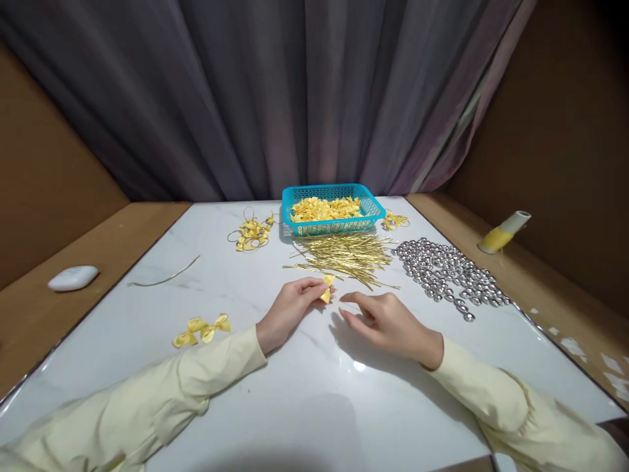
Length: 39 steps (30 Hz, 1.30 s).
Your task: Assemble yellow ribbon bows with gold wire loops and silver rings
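Note:
My left hand [293, 305] pinches a yellow ribbon bow [327, 288] over the middle of the table. Just right of it, my right hand [390, 321] hovers with thumb and forefinger apart and nothing visible between them; its other fingers curl under. Beyond both hands lies a heap of gold twist ties [344, 255]. A few loose yellow bows [209, 328] rest on the table near my left forearm. Silver beads or bells [442, 269], small and shiny, spread out to the right of my right hand.
A blue plastic basket [334, 227] full of yellow bows stands at the back. Tied bows with gold loops [251, 233] lie left of it, more bows [394, 220] right. One twist tie [164, 275] lies left. A white mouse-like object [73, 278] and a yellow thread spool [504, 233] sit on the side ledges.

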{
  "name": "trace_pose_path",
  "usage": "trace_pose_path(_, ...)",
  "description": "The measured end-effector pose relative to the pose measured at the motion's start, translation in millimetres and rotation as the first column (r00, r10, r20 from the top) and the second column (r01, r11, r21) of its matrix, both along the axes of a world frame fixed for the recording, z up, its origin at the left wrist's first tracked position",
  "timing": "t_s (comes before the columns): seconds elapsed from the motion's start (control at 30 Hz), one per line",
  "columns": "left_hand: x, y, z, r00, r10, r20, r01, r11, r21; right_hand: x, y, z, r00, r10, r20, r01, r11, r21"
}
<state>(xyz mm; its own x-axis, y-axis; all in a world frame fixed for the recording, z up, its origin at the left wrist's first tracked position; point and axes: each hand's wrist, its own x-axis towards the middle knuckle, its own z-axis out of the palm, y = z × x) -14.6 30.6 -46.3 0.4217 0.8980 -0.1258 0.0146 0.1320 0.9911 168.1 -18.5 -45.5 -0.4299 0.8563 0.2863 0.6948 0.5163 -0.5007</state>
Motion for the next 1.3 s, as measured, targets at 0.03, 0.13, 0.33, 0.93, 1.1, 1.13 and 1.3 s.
trace_pose_path(0.03,-1,4,-0.5,0.999,0.022,-0.04,-0.02,0.999,0.048,0,0,1.3,0.999,0.007,-0.049,-0.009,0.999,-0.033)
trace_pose_path(0.13,-5,13,-2.9,0.988,0.043,-0.151,-0.02,0.988,0.154,-1,-1,5.0,0.984,0.022,-0.179,-0.047,0.989,-0.139)
trace_pose_path(0.33,-12,20,-8.0,0.956,0.019,-0.291,0.061,0.963,0.263,8,6,14.5,0.917,-0.078,-0.392,-0.166,0.818,-0.55)
trace_pose_path(0.93,-21,34,-18.6,0.948,0.2,-0.247,-0.072,0.892,0.446,45,83,-3.6,0.88,-0.43,-0.202,0.409,0.902,-0.138)
trace_pose_path(1.1,-23,34,-22.7,0.954,0.23,-0.19,-0.138,0.905,0.402,19,132,-11.5,0.94,-0.338,0.04,0.34,0.933,-0.117)
trace_pose_path(1.13,-23,34,-22.9,0.957,0.227,-0.182,-0.143,0.911,0.387,14,139,-13.7,0.942,-0.327,0.069,0.334,0.934,-0.131)
trace_pose_path(1.3,-23,34,-22.7,0.969,0.201,-0.143,-0.148,0.938,0.314,9,153,-17.8,0.937,-0.327,0.127,0.345,0.922,-0.173)
